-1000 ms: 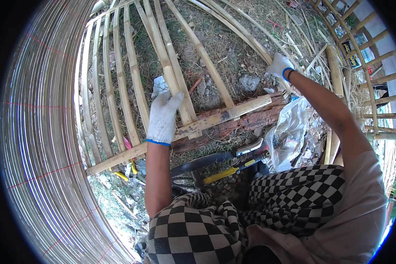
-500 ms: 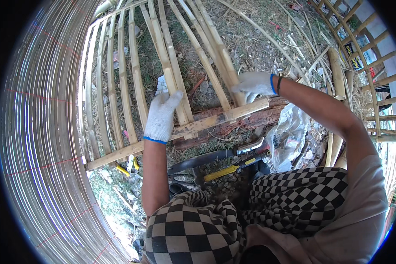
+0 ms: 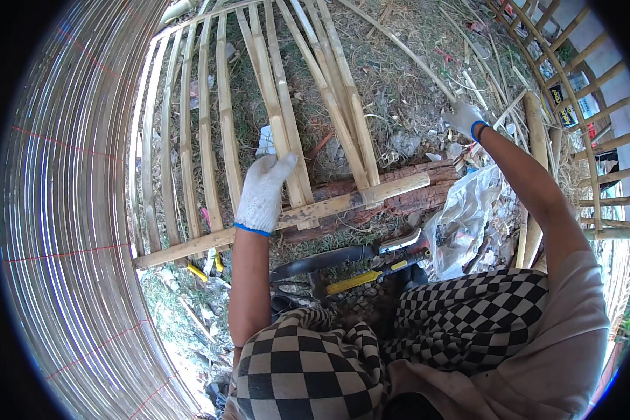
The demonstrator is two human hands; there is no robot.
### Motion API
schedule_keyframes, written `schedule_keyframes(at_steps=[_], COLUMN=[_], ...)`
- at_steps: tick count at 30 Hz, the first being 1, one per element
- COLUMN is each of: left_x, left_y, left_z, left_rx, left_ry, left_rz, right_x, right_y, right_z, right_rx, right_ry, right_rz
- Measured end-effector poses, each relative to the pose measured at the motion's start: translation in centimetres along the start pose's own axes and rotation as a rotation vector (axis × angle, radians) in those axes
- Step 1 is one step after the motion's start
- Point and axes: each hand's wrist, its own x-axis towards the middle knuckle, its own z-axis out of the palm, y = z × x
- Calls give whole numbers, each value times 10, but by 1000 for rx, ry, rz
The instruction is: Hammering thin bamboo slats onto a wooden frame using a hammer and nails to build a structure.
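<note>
A frame of bamboo slats (image 3: pixel 204 119) lies on the ground ahead, its slats fanning away from a bamboo crosspiece (image 3: pixel 343 201) on the near side. My left hand (image 3: pixel 264 189), in a white knit glove with a blue cuff, is closed round a slat (image 3: pixel 281 136) near the middle of the frame. Out to the right, my gloved right hand (image 3: pixel 465 117) grips a long thin bamboo strip (image 3: pixel 409 54) that stretches away toward the far edge. The fingertips of that hand are partly hidden.
Under the crosspiece lies a rough brown log (image 3: pixel 399 198). Nearer me are a big dark-bladed knife (image 3: pixel 322 260), a yellow-handled tool (image 3: pixel 353 281) and clear plastic sheeting (image 3: pixel 462 224). A tall slatted bamboo screen (image 3: pixel 70 189) stands left; a bamboo lattice (image 3: pixel 586 133) stands right.
My right hand has left the slats at the frame's right side and moved right to the long strip. My left hand stays on its slat, and the view has shifted slightly.
</note>
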Motion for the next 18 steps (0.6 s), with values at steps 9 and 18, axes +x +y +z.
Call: schedule_keyframes(at_steps=[9, 18], left_x=[1, -2], left_y=[-2, -7], left_z=[-9, -5], left_rx=[-24, 103], left_ry=[-67, 31], left_rz=[-35, 1], right_x=[20, -94], right_y=[21, -100], right_z=[11, 13], right_rx=[-31, 543], right_ry=[203, -442], right_rz=[26, -145])
